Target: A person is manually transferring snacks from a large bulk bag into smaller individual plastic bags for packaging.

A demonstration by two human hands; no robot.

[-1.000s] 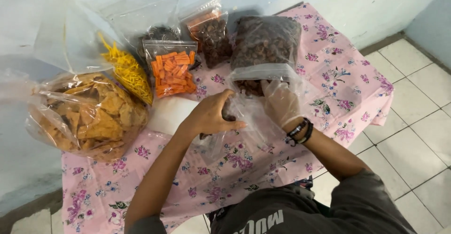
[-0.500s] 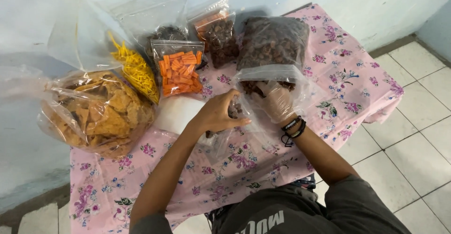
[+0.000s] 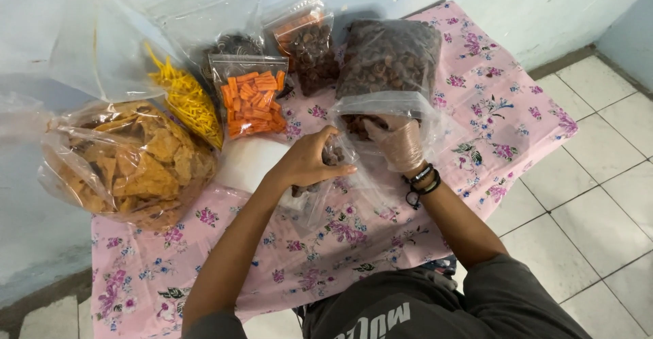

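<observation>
1. Head view: the left hand (image 3: pixel 306 162) curls around the mouth of a small clear zip bag (image 3: pixel 326 182), gripping it; a few dark brown snacks lie inside it.
2. The right hand (image 3: pixel 398 141), in a thin clear glove, reaches into the open large bag of dark brown snacks (image 3: pixel 388 60); fingers bent (what they hold I cannot tell).
3. Both bags rest on the pink floral tablecloth (image 3: pixel 490 107).
4. Left of them stand a zip bag of orange sticks (image 3: pixel 252 104), a bag of yellow strips (image 3: pixel 187 101) and a big bag of tan chips (image 3: pixel 132 165).
</observation>
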